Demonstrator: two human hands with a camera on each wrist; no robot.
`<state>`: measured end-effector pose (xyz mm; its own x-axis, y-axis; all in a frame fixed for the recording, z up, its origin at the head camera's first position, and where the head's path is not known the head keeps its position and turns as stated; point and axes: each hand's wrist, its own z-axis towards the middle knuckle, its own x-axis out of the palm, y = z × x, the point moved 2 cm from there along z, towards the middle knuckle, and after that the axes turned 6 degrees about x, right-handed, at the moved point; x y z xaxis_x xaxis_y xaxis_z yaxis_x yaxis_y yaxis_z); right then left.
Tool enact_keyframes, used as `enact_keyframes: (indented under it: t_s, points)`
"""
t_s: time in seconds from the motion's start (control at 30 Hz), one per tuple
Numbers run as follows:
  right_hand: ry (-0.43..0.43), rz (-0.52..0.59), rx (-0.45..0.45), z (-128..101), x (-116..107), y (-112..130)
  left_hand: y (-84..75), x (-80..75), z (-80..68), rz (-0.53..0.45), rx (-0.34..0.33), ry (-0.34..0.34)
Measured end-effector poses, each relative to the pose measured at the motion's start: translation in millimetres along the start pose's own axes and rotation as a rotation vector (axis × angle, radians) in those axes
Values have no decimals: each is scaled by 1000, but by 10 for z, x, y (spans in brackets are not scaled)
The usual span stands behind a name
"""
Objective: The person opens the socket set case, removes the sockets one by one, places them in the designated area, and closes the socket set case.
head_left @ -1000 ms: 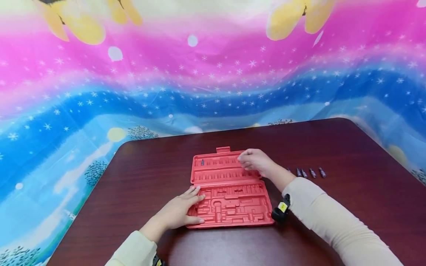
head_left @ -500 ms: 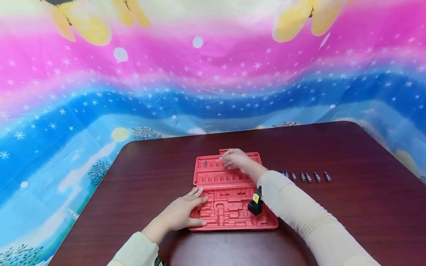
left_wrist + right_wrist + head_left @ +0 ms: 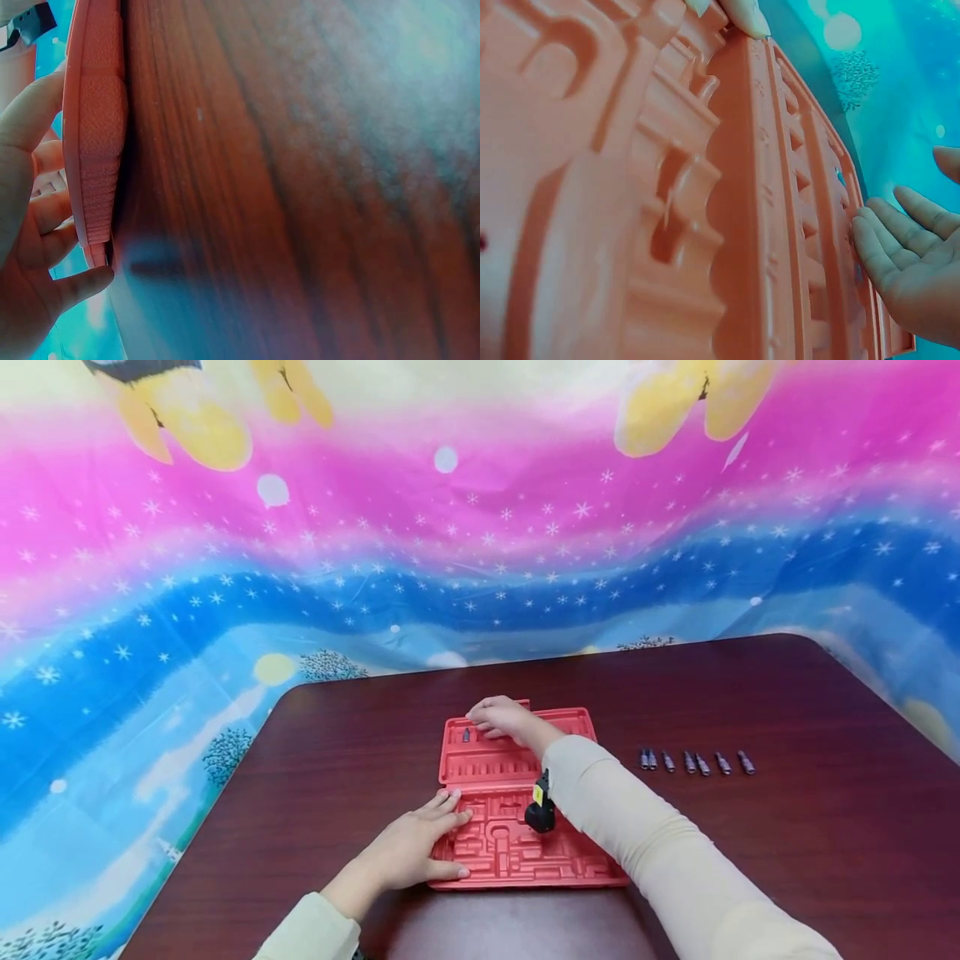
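An open red plastic case (image 3: 491, 766) with moulded recesses lies on the table, its lid folded back. My left hand (image 3: 408, 850) rests on the case's left edge with fingers spread; the left wrist view shows the hand (image 3: 30, 217) against the case side (image 3: 96, 135). Over the lid's upper row is my right hand (image 3: 506, 718), just right of a small dark metal bit (image 3: 466, 735) seated in a slot. In the right wrist view this hand (image 3: 919, 259) has extended fingers at the lid's rim, thumb apart, and nothing visible between them.
Several small dark metal bits (image 3: 690, 762) stand in a loose row on the dark wooden table (image 3: 360, 735), right of the case. A patterned cloth backdrop (image 3: 420, 560) hangs behind the table. The right forearm crosses over part of the case.
My right hand has moved left along the lid's upper row, towards the seated bit. The left hand stays on the case edge. More of the bits on the table are uncovered.
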<state>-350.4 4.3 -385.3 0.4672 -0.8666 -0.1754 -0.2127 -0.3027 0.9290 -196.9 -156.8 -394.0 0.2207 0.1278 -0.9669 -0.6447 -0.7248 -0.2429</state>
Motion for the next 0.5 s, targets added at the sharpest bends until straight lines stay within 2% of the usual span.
enact_keyframes:
  t_s: [0.3, 0.4, 0.5]
  points:
    - [43, -185, 36, 112, 80, 49, -1, 18, 22, 4, 10, -5]
    - [42, -269, 36, 147, 92, 56, 0, 19, 23, 10, 11, -7]
    - [25, -296, 45, 157, 120, 85, -2, 11, 20, 18, 21, -16]
